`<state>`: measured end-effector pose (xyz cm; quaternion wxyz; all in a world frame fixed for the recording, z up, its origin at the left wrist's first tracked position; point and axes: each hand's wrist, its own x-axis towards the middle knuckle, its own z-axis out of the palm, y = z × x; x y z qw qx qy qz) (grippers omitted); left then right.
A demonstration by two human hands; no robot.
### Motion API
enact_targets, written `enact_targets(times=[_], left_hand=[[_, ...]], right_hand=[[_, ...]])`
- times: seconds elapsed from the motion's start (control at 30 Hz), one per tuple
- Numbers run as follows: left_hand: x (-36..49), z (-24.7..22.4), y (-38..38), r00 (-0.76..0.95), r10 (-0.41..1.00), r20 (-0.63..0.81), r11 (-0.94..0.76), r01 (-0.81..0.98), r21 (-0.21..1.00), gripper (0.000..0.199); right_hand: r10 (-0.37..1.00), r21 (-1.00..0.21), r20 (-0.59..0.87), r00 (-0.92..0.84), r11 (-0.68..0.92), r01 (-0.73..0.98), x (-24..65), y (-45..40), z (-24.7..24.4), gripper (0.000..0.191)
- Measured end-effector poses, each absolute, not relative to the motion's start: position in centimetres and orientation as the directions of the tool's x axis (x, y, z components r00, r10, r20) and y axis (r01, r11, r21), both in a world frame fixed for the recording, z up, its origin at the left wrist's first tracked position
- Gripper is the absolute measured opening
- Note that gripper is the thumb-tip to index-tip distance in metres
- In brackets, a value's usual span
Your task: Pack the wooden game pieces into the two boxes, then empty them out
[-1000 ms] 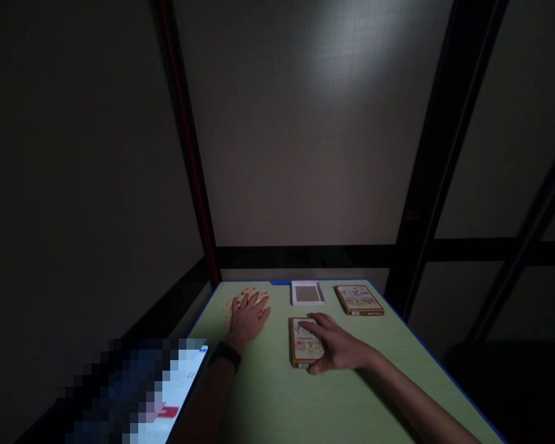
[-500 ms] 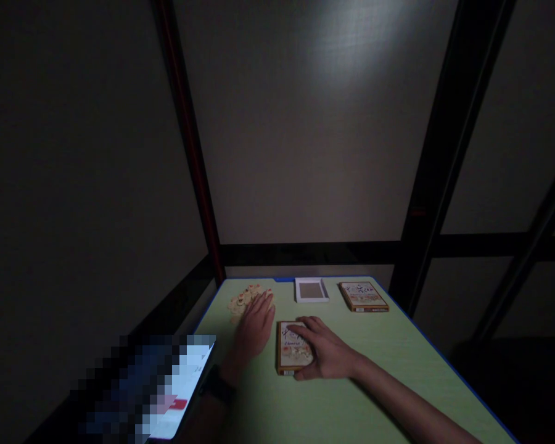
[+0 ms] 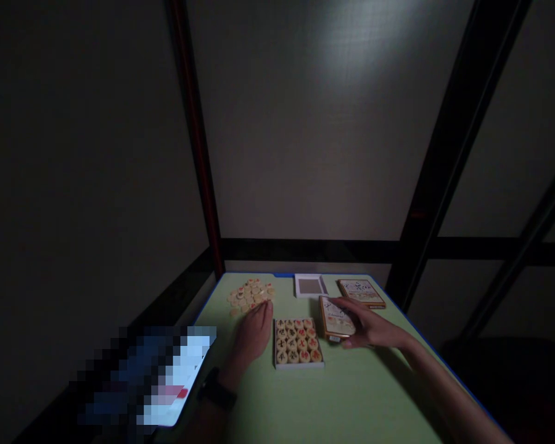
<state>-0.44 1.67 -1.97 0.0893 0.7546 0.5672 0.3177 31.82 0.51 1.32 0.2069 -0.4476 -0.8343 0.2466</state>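
A white tray (image 3: 300, 365) filled with round pieces marked in red and black sits on the green table. To its right, my right hand (image 3: 367, 324) grips a printed box lid (image 3: 337, 319) by its sides, apart from the tray. My left hand (image 3: 254, 330) is left of the tray, fingers pressed together, beside a loose pile of round pieces (image 3: 250, 296). Whether it holds anything is hidden.
An empty white tray (image 3: 311, 286) lies near the table's far edge. A second printed box (image 3: 361, 293) is at the far right. At the lower left stands a lit screen (image 3: 185, 376), partly blurred out. Walls rise behind the table (image 3: 277, 407).
The lid has come off the box and moved right in my right hand, uncovering the filled tray. My left hand has drawn back from the pile, its fingers now curled together.
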Motion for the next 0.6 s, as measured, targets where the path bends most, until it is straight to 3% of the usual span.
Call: enact_targets(times=[0.17, 0.4, 0.47, 0.6], left_hand=[[-0.2, -1.6, 1.2, 0.176, 0.937, 0.302, -0.300, 0.849, 0.435, 0.051], [-0.2, -1.4, 0.9, 0.236, 0.929, 0.284, -0.335, 0.863, 0.377, 0.045], [-0.2, -1.3, 0.9, 0.239, 0.919, 0.315, -0.344, 0.875, 0.341, 0.044], [-0.1, -1.1, 0.8, 0.231, 0.908, 0.348, -0.337, 0.898, 0.283, 0.045]], right_hand=[[0.860, -0.539, -0.077, -0.504, 0.390, 0.747, 33.8, 0.1, -0.6, 0.113], [0.866, -0.465, -0.216, -0.451, 0.315, 0.828, 36.2, 0.5, 0.0, 0.123], [0.874, -0.452, -0.197, -0.445, 0.322, 0.832, 36.6, 0.3, 0.8, 0.118], [0.853, -0.497, -0.038, -0.520, 0.436, 0.751, 32.4, -0.6, 2.1, 0.092]])
